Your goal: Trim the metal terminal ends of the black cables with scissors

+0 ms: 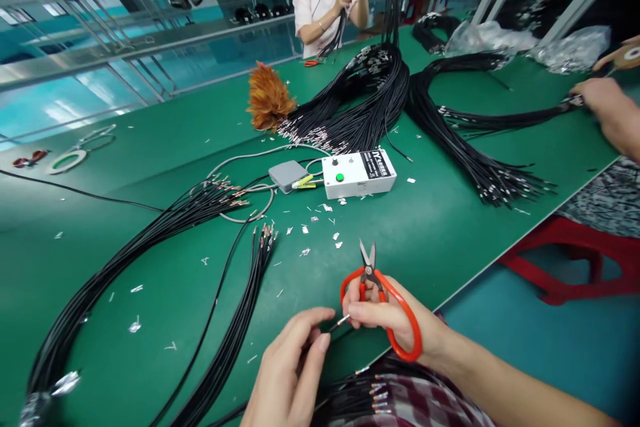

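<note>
My right hand [383,315] is closed around red-handled scissors [411,320], whose blades point away from me and stand slightly apart. Its thumb and a finger also touch the stripped, pale tip of a black cable [342,321]. Just behind that tip, the fingers of my left hand [286,363] pinch the cable. More black cables [345,400] lie across my lap, their bare ends beside checked cloth. To the left, a small bundle of black cables [239,327] rests on the green table with its copper ends fanned out.
A white box with a green button [357,175] sits beside a grey block [289,175]. Big cable bundles [370,93] and an orange feather duster [270,99] lie behind. Foil scraps [306,229] dot the table. One person [323,10] stands opposite; another's hand [607,110] is at right.
</note>
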A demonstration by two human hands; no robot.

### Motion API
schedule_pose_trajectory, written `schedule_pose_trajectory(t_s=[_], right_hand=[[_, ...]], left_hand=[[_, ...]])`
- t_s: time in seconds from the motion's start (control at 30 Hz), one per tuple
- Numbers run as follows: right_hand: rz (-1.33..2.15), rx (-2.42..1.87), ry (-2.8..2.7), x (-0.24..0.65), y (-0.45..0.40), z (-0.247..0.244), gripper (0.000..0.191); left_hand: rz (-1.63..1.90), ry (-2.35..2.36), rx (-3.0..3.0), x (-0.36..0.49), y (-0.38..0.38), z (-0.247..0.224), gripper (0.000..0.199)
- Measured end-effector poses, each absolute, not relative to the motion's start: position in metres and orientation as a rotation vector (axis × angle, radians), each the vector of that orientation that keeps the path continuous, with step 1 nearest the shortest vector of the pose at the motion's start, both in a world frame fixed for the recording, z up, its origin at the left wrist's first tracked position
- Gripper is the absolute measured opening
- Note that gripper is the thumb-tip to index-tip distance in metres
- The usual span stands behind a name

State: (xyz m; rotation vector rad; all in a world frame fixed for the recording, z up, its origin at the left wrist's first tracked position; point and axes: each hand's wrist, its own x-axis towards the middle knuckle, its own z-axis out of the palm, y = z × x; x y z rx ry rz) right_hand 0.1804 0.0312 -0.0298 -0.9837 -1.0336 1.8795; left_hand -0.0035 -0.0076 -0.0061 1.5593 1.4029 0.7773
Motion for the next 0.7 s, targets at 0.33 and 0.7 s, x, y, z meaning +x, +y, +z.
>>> schedule_pose_trajectory(t_s=[0.33,0.7], right_hand=[[1.91,-0.936,-0.626,0.151,0.019,-0.035,0.03],[1.863,-0.891,-0.587,0.149,0.019,-0.036,0.026]], left_hand=[[0.841,1.444,1.42,0.003,-0.005,-0.006,0.015],[1.037,1.459,1.557,0.006,-0.006,-0.008,0.01]])
